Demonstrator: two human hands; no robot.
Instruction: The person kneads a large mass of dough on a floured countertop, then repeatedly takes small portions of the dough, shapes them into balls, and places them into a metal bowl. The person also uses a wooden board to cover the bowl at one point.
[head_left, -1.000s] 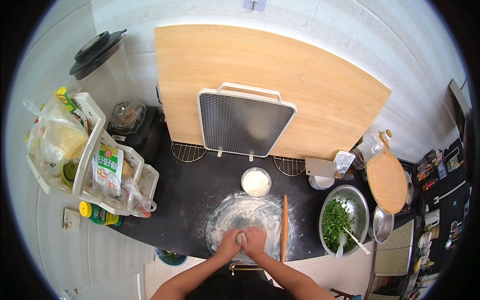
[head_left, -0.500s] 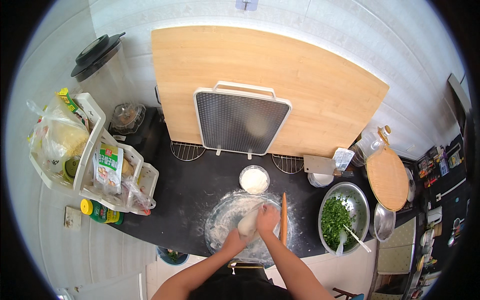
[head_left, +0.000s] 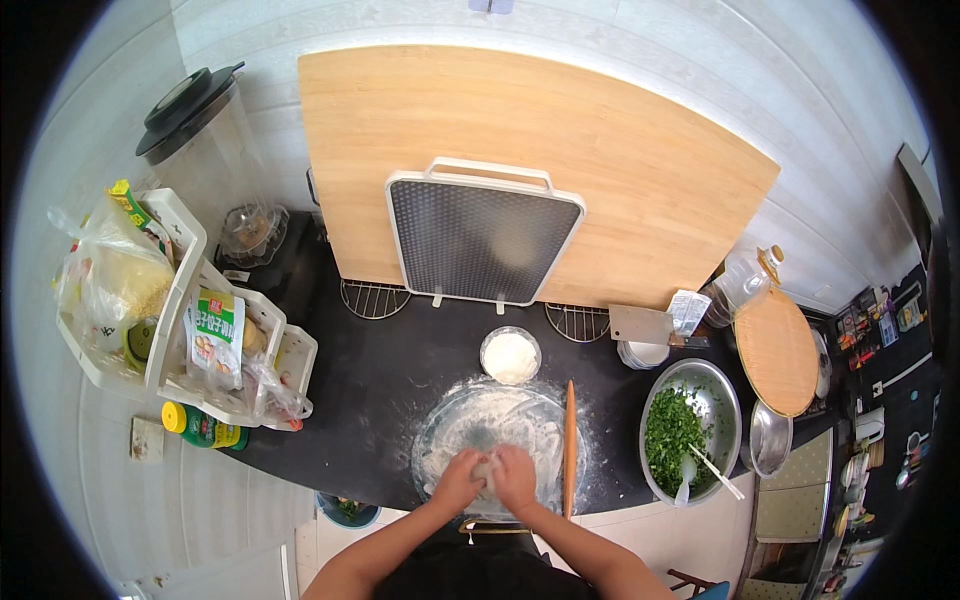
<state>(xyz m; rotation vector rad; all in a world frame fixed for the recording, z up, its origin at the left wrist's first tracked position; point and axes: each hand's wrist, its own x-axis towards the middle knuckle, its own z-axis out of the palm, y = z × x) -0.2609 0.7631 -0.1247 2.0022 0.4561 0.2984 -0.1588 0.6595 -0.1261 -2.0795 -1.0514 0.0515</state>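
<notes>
Left hand and right hand pressed together, fingers clamped on a dough lump at the near edge of a floured glass plate. Just right of the fingers, a rolling pin lying lengthwise; beyond it, a steel bowl of chopped greens with a spoon. Ahead of the fingers, a small flour bowl, then open black counter back to a propped wooden board and mesh tray. Well left, a white rack crowding the counter edge.
</notes>
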